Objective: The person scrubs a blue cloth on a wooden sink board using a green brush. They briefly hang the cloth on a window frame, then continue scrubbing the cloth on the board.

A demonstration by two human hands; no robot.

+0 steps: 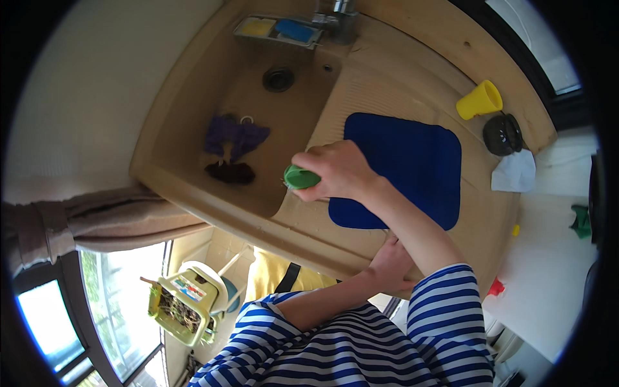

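Observation:
My right hand point(333, 169) grips a green scrubbing brush point(302, 178) over the left side of the drainboard, beside the basin. Pale bristles show at the brush's lower left edge. A dark blue mat point(406, 169) with rounded corners lies on the beige ribbed drainboard point(372, 82), partly behind my right hand and forearm. My left hand point(392, 263) is at the drainboard's front edge, just below the mat; the right forearm hides part of its fingers. Within the basin point(290, 130) lie a crumpled purple cloth-like item point(237, 136) and a dark brown, furry-looking thing point(231, 172).
A metal caddy with a yellow sponge point(257, 27) and a blue sponge point(295, 30) stands by the faucet point(343, 22). To the right are a yellow cup point(479, 100), a dark glass vessel point(502, 134) and a white cloth point(514, 172). A planter point(179, 309) stands below left, near a curtain point(121, 217).

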